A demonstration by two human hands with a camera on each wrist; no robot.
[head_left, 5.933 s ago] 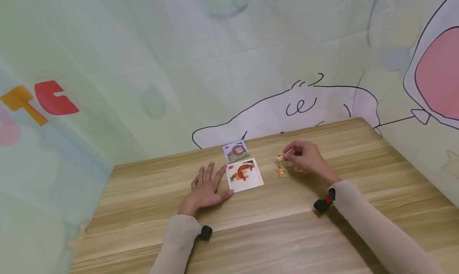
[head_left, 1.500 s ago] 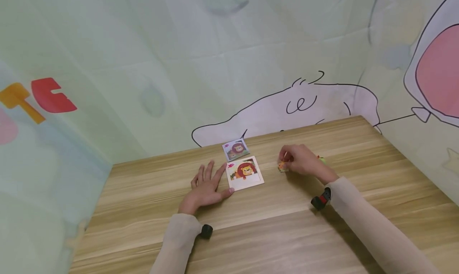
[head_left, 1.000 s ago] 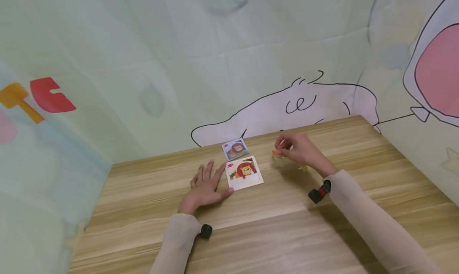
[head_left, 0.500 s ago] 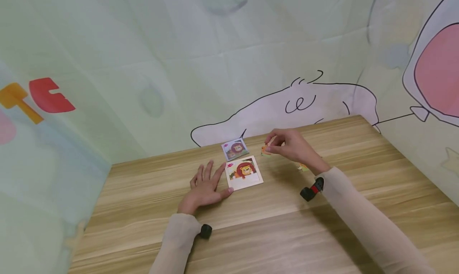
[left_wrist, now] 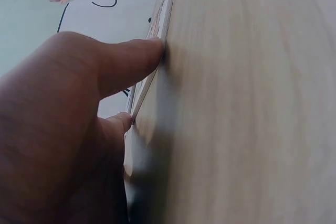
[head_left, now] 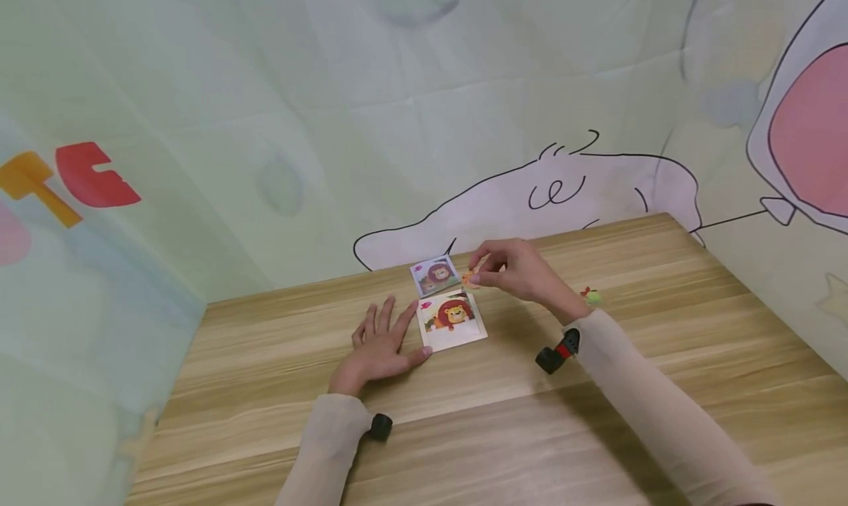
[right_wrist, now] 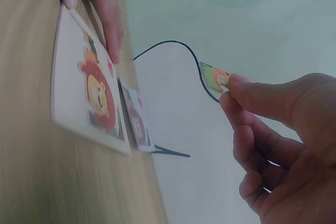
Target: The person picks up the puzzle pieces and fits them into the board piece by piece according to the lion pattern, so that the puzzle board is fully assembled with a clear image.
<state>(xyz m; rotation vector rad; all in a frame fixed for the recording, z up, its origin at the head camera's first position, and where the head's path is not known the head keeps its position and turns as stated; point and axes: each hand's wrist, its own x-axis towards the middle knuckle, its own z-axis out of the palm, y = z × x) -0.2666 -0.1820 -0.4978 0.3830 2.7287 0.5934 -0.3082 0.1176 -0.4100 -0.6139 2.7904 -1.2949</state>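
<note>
A square puzzle board (head_left: 453, 336) with a pale frame lies on the table, a lion picture filling its upper part and a bare white strip along its near side. My left hand (head_left: 380, 351) rests flat at the board's left edge, fingers spread, thumb and a fingertip touching it. Between thumb and forefinger my right hand (head_left: 517, 270) pinches a small orange and green puzzle piece (right_wrist: 212, 77), held in the air above the board's far right corner. Behind the board lies a picture card (head_left: 433, 276) with the same lion.
A loose puzzle piece (head_left: 589, 295), green and red, lies on the table to the right, partly behind the right forearm. The wood-grain table (head_left: 464, 432) meets a printed cloth backdrop (head_left: 298, 123) along its far edge.
More lion pieces now fill the board than several seconds ago. My right hand has picked up the orange and green piece and carried it left toward the board. The left hand stays put.
</note>
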